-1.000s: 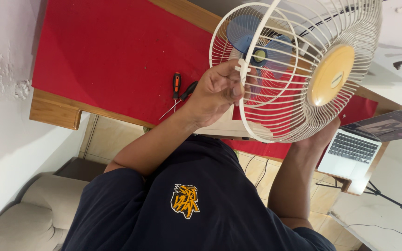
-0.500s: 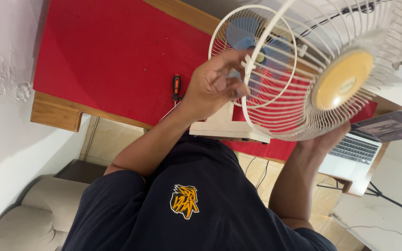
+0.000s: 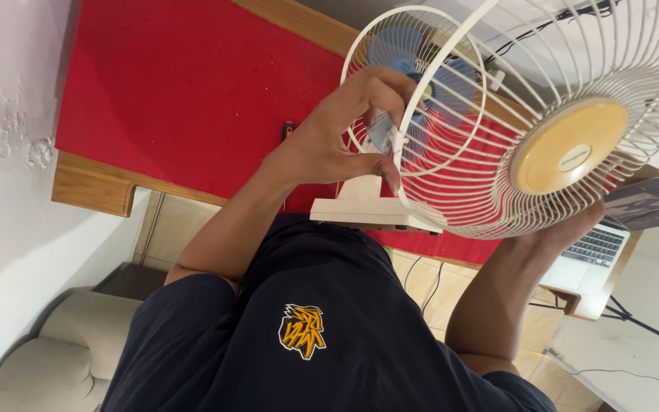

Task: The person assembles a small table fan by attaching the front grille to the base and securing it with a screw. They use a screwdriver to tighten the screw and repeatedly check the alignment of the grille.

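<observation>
Grille (image 3: 543, 114) between both hands, left grip (image 3: 337, 145) (rim), right (image 3: 566, 233) underneath

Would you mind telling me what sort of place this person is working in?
Probably a room at home used as a workspace: a beige sofa on a tiled floor, and a wooden table with a red cover carrying a laptop and a desk fan.

red tabletop (image 3: 177, 91) open leftward, fan stand (image 3: 375, 210) blocking centre
</observation>
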